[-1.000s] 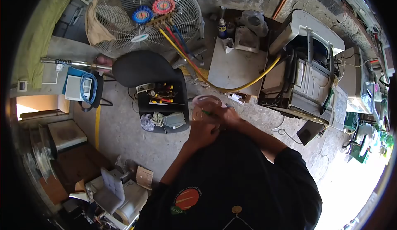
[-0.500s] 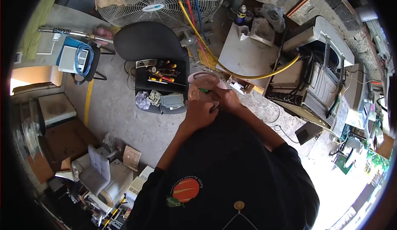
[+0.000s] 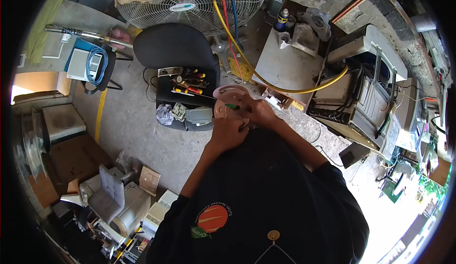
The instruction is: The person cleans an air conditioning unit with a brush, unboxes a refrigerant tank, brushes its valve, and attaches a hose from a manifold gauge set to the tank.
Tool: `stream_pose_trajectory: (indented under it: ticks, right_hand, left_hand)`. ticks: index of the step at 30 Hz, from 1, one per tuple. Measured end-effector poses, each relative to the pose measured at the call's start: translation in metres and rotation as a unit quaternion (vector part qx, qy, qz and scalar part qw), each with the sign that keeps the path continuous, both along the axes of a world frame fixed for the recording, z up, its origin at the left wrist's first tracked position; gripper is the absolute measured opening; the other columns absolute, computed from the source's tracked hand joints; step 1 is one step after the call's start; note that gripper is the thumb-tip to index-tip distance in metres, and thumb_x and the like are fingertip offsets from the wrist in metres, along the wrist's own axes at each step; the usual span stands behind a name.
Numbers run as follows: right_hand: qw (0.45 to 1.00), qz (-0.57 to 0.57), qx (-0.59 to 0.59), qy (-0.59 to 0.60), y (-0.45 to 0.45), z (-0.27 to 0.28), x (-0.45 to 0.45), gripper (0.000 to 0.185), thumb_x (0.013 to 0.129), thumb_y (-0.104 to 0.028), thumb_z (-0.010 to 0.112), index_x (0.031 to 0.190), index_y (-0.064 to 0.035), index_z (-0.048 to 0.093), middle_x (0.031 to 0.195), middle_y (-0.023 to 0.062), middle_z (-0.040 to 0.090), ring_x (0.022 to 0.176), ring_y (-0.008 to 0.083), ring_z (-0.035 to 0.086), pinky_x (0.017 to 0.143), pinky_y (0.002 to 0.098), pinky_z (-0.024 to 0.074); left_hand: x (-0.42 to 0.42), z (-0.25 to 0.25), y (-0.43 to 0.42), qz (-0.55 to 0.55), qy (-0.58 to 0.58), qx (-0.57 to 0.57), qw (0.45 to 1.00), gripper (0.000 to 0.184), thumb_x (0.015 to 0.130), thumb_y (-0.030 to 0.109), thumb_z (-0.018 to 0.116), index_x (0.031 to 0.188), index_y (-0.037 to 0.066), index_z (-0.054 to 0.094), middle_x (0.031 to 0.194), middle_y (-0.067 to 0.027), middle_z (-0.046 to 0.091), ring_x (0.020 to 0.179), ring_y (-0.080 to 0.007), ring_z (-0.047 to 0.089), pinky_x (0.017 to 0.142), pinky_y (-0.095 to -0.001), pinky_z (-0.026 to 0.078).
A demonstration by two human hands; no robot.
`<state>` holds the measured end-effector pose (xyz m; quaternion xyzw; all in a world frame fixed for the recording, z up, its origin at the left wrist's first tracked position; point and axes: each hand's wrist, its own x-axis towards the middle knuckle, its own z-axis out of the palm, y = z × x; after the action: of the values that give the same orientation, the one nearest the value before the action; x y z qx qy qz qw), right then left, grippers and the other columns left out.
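A pinkish round plastic part, shaped like a shallow housing with a raised rim, is held in front of my chest. My left hand is closed on its near left side, knuckles up. At the right side, my right hand has its fingers bent inward over the middle of the part. A small green piece shows between the hands; its kind is too small to make out. My fingertips are partly hidden inside the part.
Beyond my hands, a black chair carries hand tools and a grey box. A large fan stands behind it, near a yellow hose. To the right is a table with a spray can.
The view has shifted slightly, so the background sits a little further right at the top. Both hands stay on the pinkish part, with only small finger movement.
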<state>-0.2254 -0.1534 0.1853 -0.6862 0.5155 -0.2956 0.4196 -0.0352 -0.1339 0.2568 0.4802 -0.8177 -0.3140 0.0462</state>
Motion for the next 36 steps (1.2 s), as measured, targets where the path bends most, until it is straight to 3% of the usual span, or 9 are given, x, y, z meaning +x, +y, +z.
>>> stream_pose_trajectory:
  ticks: [3,9,10,17,19,26,28,31,36]
  right_hand:
    - [0.998,0.055,0.003,0.021,-0.006,-0.006,0.009,0.049,0.088,-0.023,0.073,0.136,-0.0240,0.061,0.105,0.0166,0.074,0.094,0.0421,0.072,0.082,0.0529,0.0584]
    - [0.998,0.064,-0.003,-0.019,-0.009,0.005,0.015,0.054,0.089,-0.023,0.073,0.140,-0.0258,0.056,0.111,0.0180,0.073,0.096,0.0428,0.071,0.083,0.0532,0.0580]
    - [0.996,0.086,-0.033,-0.007,-0.011,0.004,0.016,0.050,0.090,-0.022,0.072,0.137,-0.0213,0.057,0.111,0.0181,0.072,0.097,0.0425,0.071,0.084,0.0526,0.0580]
    - [0.998,0.058,0.012,-0.020,-0.017,0.001,0.025,0.053,0.089,-0.018,0.072,0.140,-0.0163,0.055,0.117,0.0205,0.070,0.101,0.0433,0.070,0.087,0.0517,0.0579]
    - [0.994,0.075,-0.068,-0.042,-0.020,0.010,0.028,0.056,0.087,-0.012,0.070,0.141,-0.0133,0.055,0.096,0.0178,0.073,0.093,0.0391,0.073,0.079,0.0479,0.0586]
    - [0.992,0.117,-0.039,-0.029,-0.025,0.006,0.038,0.056,0.088,-0.012,0.070,0.141,-0.0127,0.054,0.103,0.0220,0.073,0.097,0.0396,0.073,0.083,0.0478,0.0586]
    - [0.992,0.092,-0.005,-0.086,-0.025,0.005,0.042,0.054,0.088,-0.011,0.070,0.140,-0.0127,0.056,0.103,0.0238,0.073,0.096,0.0383,0.074,0.084,0.0468,0.0584]
    - [0.990,0.138,-0.001,-0.036,-0.032,0.014,0.046,0.051,0.088,-0.011,0.070,0.138,-0.0123,0.058,0.100,0.0244,0.073,0.095,0.0367,0.075,0.084,0.0460,0.0582]
    - [0.986,0.142,0.068,-0.057,-0.036,0.019,0.055,0.044,0.090,-0.012,0.070,0.133,-0.0091,0.062,0.105,0.0209,0.074,0.099,0.0367,0.074,0.087,0.0456,0.0574]
  left_hand:
    - [0.005,0.003,0.001,0.014,0.004,-0.006,1.000,0.024,0.087,0.035,0.069,0.087,0.011,0.073,0.079,-0.0114,0.070,0.078,-0.0374,0.069,0.072,-0.0538,0.047]
    - [0.011,0.008,0.001,0.019,-0.004,0.006,1.000,0.025,0.087,0.034,0.070,0.092,0.011,0.076,0.080,-0.0137,0.072,0.079,-0.0389,0.070,0.072,-0.0549,0.049]
    - [0.012,0.010,0.001,0.026,-0.022,0.006,0.999,0.026,0.087,0.034,0.070,0.094,0.010,0.076,0.081,-0.0143,0.072,0.079,-0.0392,0.070,0.072,-0.0546,0.050]
    - [0.019,0.008,-0.002,0.035,0.006,-0.012,0.999,0.025,0.086,0.034,0.071,0.092,0.009,0.076,0.080,-0.0147,0.072,0.078,-0.0389,0.070,0.070,-0.0528,0.050]
    - [0.020,0.009,-0.004,0.035,0.004,-0.004,0.999,0.025,0.085,0.033,0.071,0.088,0.008,0.074,0.080,-0.0147,0.071,0.078,-0.0384,0.070,0.070,-0.0529,0.050]
    - [0.030,0.000,0.000,0.065,0.025,-0.008,0.998,0.025,0.084,0.032,0.070,0.082,0.007,0.070,0.080,-0.0143,0.070,0.078,-0.0381,0.070,0.071,-0.0542,0.050]
    - [0.030,0.011,0.001,0.071,-0.001,-0.007,0.997,0.025,0.085,0.031,0.069,0.083,0.007,0.070,0.082,-0.0148,0.071,0.080,-0.0390,0.069,0.072,-0.0551,0.050]
    - [0.034,0.010,0.002,0.089,-0.017,0.037,0.995,0.025,0.085,0.032,0.068,0.085,0.007,0.072,0.083,-0.0155,0.071,0.081,-0.0395,0.070,0.074,-0.0552,0.049]
    - [0.039,0.009,0.007,0.121,0.005,0.043,0.992,0.026,0.086,0.034,0.067,0.086,0.008,0.073,0.084,-0.0165,0.072,0.083,-0.0390,0.070,0.076,-0.0552,0.049]
